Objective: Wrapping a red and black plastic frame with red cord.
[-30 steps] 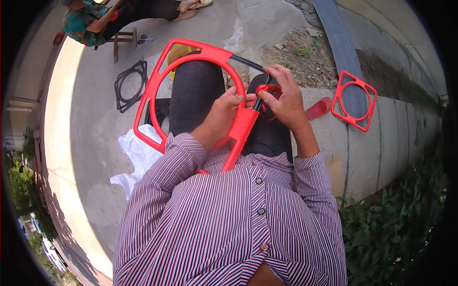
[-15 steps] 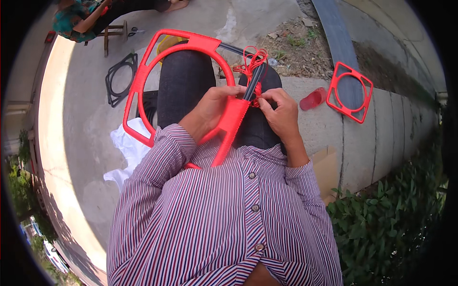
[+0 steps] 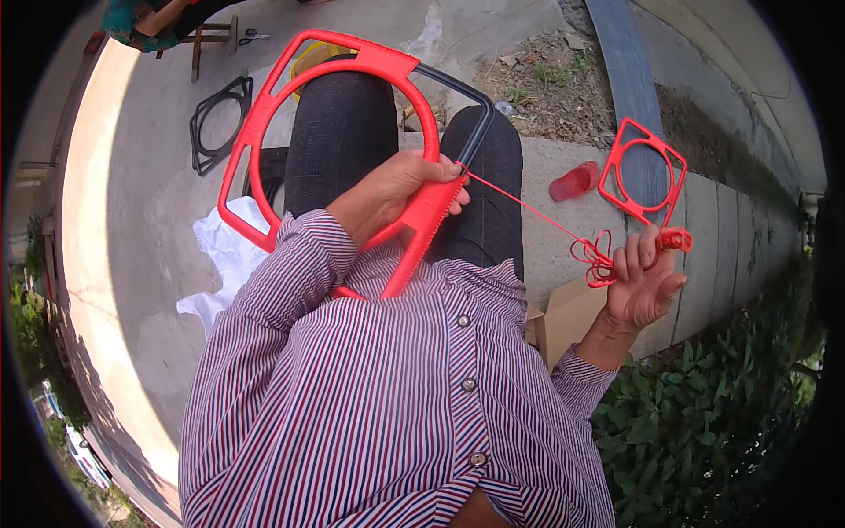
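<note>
Black, uncovered frame [image 3: 220, 128] lies on the concrete [image 3: 150, 185] at my left, presumably parked within reach. Above it, the co-worker [image 3: 145, 26] is cut off by the top edge; what that person handles is not visible. White cloth [image 3: 216, 264] lies by my left sleeve [image 3: 304, 242], which may hide part of it; purpose unclear.

Working frame [image 3: 429, 216] sits tilted across my lap, near end against my striped shirt [image 3: 352, 387], probably so my body steadies it. Mostly red; bare black bars show at its far right corner. Its nearest edge is hard to make out against the stripes.

Left hand [image 3: 400, 189]: clamped on the frame where red meets black, thumb on top, fingers curled under. I judge this pins the cord's exit; the underside contact is hidden.

Red cord [image 3: 528, 207] runs straight from there to my right, which suggests tension. Red slipper [image 3: 575, 181] lies beyond it.

Right hand [image 3: 647, 286]: held well apart from the frame, fingers curled around the cord, thumb standing off. Loops bunch at the knuckles, likely gathered so spare length does not trail; how they seat between the fingers, cannot tell.

Red-covered frame [image 3: 660, 209], far right: leaning or flat, cannot tell.
</note>
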Action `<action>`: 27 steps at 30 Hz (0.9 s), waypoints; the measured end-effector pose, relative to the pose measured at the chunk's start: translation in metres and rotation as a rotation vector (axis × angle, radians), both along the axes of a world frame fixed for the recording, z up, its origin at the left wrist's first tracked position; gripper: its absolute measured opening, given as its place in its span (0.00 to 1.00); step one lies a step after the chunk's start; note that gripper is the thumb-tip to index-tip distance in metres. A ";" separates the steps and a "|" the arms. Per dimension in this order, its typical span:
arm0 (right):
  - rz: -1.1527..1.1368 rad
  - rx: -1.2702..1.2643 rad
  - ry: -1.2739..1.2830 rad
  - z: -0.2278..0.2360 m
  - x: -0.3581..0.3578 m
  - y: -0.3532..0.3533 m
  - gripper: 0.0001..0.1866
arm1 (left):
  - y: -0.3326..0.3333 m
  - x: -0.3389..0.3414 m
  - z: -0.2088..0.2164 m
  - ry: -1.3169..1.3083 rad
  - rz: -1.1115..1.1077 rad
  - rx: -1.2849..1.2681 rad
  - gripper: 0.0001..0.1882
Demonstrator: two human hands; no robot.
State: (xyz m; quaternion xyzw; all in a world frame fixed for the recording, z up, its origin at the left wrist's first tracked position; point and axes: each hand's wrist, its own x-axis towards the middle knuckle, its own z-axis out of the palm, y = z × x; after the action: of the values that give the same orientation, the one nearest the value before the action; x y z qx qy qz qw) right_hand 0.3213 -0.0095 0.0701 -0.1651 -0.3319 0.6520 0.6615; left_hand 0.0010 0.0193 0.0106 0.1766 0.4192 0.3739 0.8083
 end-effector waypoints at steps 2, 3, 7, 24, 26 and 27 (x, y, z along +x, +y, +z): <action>-0.019 -0.144 -0.178 -0.019 -0.027 0.008 0.26 | 0.002 0.001 -0.001 0.008 -0.012 0.036 0.11; 0.002 -0.225 -0.289 -0.032 -0.043 0.011 0.22 | 0.004 0.006 0.000 0.005 -0.027 0.037 0.11; 0.335 -0.436 -0.613 -0.074 -0.111 0.012 0.07 | 0.001 0.008 0.005 -0.052 0.022 0.007 0.13; -0.477 -0.344 -0.036 -0.082 0.155 0.015 0.13 | 0.013 -0.008 -0.016 -0.024 0.045 -0.035 0.08; -0.581 -0.335 -0.073 -0.081 0.164 0.002 0.14 | 0.015 -0.005 -0.013 -0.003 0.060 -0.041 0.07; -0.697 -0.323 -0.108 -0.079 0.169 -0.002 0.15 | 0.017 -0.002 -0.010 0.016 0.064 -0.045 0.07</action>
State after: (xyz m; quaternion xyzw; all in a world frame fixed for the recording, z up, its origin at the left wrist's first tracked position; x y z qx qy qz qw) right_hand 0.4903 -0.0117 -0.0090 -0.4042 -0.1834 0.4224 0.7903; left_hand -0.0010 0.0366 0.0006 0.1480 0.4395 0.3886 0.7962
